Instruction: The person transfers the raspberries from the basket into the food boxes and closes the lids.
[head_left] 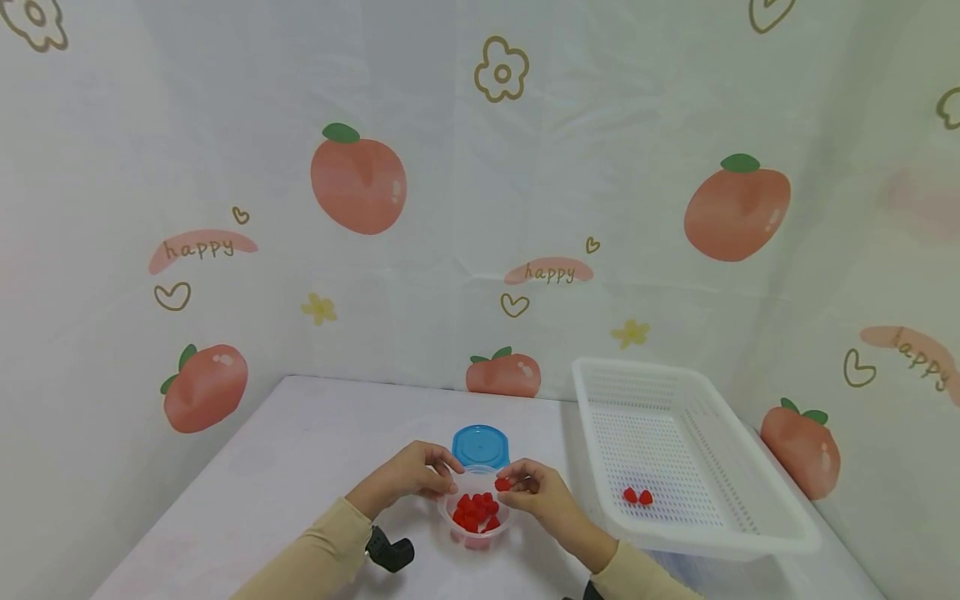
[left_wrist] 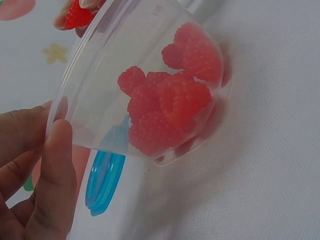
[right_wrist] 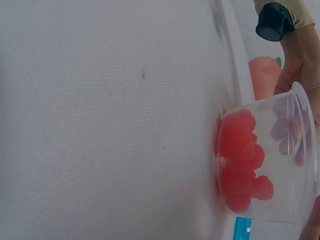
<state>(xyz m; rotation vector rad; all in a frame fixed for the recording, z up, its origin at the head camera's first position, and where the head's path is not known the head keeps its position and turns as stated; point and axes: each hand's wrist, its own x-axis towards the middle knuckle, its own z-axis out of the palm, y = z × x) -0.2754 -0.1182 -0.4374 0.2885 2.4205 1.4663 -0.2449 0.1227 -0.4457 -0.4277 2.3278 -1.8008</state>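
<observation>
A clear plastic tub (left_wrist: 97,100) stands on the table with several raspberries (left_wrist: 172,102) heaped on its bottom. My left hand (head_left: 416,473) pinches the tub's rim at its left side, thumb and fingers on either side of the edge. In my right hand (head_left: 546,500), a single raspberry (head_left: 502,484) is pinched between thumb and fingertips, over the right side of the tub's rim. The left wrist view shows this raspberry at the top, beside the rim. Behind the tub lies a blue lid (head_left: 480,447).
To the right, a white perforated basket (head_left: 720,546) holds two more raspberries (head_left: 637,497) near its front. A wall cloth (head_left: 442,317) printed with fruit closes off the back and sides of the white table (head_left: 322,425).
</observation>
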